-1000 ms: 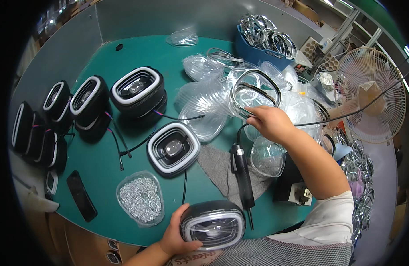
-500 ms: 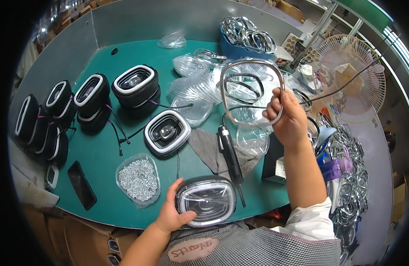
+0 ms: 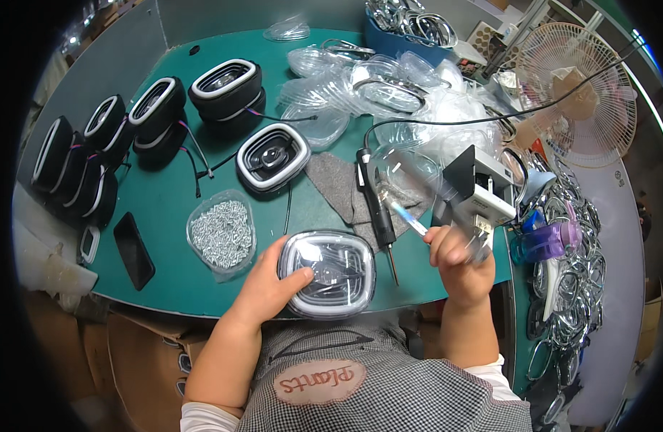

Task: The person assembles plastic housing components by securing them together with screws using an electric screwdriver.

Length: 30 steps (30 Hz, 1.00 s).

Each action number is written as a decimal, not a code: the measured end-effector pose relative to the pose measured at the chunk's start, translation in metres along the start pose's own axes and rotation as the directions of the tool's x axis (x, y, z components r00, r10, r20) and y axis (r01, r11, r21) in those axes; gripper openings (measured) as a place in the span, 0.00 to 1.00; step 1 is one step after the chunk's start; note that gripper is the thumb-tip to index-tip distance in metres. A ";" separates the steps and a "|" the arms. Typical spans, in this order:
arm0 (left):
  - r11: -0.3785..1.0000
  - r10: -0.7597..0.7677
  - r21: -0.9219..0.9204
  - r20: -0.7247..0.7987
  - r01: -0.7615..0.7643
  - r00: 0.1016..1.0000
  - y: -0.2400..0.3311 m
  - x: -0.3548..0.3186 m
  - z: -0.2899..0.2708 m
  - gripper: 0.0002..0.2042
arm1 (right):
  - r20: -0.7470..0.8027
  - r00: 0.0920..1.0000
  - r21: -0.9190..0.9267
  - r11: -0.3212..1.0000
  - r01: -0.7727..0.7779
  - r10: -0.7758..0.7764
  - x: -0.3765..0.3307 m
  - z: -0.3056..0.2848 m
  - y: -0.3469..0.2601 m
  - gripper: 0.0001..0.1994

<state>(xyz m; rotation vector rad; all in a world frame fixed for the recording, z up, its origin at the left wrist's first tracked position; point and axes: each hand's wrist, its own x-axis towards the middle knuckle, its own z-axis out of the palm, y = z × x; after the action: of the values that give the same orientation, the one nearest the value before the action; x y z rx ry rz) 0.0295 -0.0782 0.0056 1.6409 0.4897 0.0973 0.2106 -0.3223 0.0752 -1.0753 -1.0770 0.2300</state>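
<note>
My left hand (image 3: pixel 265 288) grips a black oval lamp (image 3: pixel 337 277) by its left side, thumb lying over the clear cover on its face. The lamp is at the table's front edge, before my apron. To the right, my right hand (image 3: pixel 462 265) is closed on a shiny rim ring (image 3: pixel 410 218), which is smeared by motion and tilted nearly edge-on. Between the hands lies a black electric screwdriver (image 3: pixel 375 205), partly on a grey cloth (image 3: pixel 328 181). Just beyond the held lamp stands another lamp (image 3: pixel 274 157) with a white ring, facing up.
A clear tray of screws (image 3: pixel 220 234) and a black phone (image 3: pixel 134 250) lie left. Stacked lamps (image 3: pixel 227 90) with wires stand behind them. Clear covers (image 3: pixel 317 93), a blue bin (image 3: pixel 400 43), a white-and-black box (image 3: pixel 482 183), a fan (image 3: pixel 572 86) and chrome rings (image 3: pixel 572 288) fill the right.
My right hand has come down and nearer with the ring, turning it from face-on to nearly edge-on. The view has shifted, and the held lamp sits higher in it.
</note>
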 end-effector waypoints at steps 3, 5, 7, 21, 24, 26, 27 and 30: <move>0.959 0.006 0.282 -0.092 0.020 0.996 0.010 -0.006 -0.003 0.36 | 0.363 0.931 -0.463 0.860 0.212 -0.034 0.007 0.012 -0.030 0.14; 0.907 0.138 0.415 -0.133 -0.071 0.981 0.011 -0.014 -0.003 0.35 | 0.473 0.881 -0.592 0.736 0.329 -0.013 0.009 0.029 -0.041 0.14; 0.847 0.356 0.479 -0.187 -0.232 0.916 0.020 -0.021 -0.002 0.33 | 0.493 0.870 -0.600 0.716 0.357 -0.021 0.001 0.035 -0.040 0.14; 0.140 0.956 0.620 0.118 -0.772 0.268 0.036 -0.060 0.008 0.13 | 0.517 0.856 -0.552 0.773 0.312 0.023 -0.007 0.057 -0.038 0.14; 0.108 0.953 0.642 0.151 -0.759 0.263 0.043 -0.065 0.003 0.13 | 0.465 0.885 -0.547 0.797 0.257 0.034 -0.007 0.055 -0.034 0.15; 0.125 0.949 0.632 0.149 -0.765 0.278 0.047 -0.069 -0.001 0.14 | 0.455 0.890 -0.554 0.796 0.243 0.045 -0.009 0.050 -0.030 0.16; 0.140 0.953 0.622 0.127 -0.771 0.275 0.050 -0.070 -0.002 0.16 | 0.404 0.915 -0.566 0.789 0.238 0.014 -0.011 0.049 -0.025 0.16; 0.175 0.950 0.583 0.111 -0.793 0.291 0.050 -0.071 -0.005 0.18 | 0.334 0.942 -0.555 0.801 0.225 -0.033 -0.019 0.046 -0.014 0.17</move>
<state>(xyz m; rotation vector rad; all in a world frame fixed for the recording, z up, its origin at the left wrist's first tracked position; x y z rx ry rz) -0.0241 -0.1020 0.0700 2.3219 -0.4164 1.2409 0.1599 -0.3140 0.0770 -1.5463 -1.5633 -0.0656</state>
